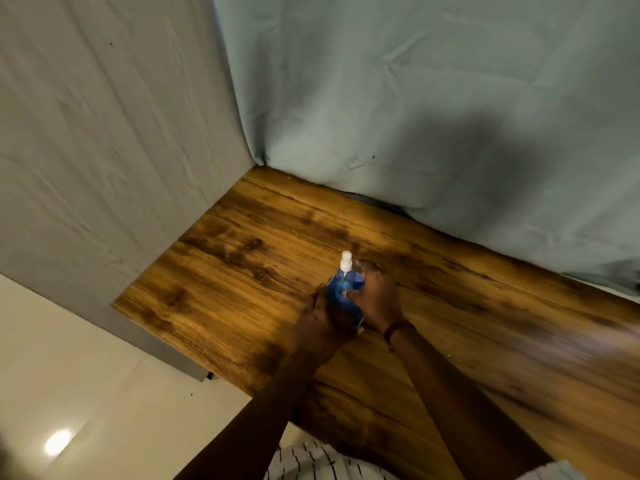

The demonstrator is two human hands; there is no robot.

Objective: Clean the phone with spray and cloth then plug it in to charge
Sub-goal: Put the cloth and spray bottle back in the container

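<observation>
A blue spray bottle (341,284) with a white nozzle stands up between my two hands over the wooden table (242,271). My right hand (377,299), with a red band on its wrist, wraps the bottle's body from the right. My left hand (323,318) is closed from the left on a dark flat thing with a blue edge (358,318), which looks like the phone; most of it is hidden by my fingers. A bit of blue (361,280) beside the bottle may be the cloth; I cannot tell. No charger or cable is in view.
Grey-blue fabric (415,116) hangs along the table's back edge, and a paler sheet (104,150) covers the left side. The pale tiled floor (86,393) lies beyond the table's left edge. The table's right part is blurred.
</observation>
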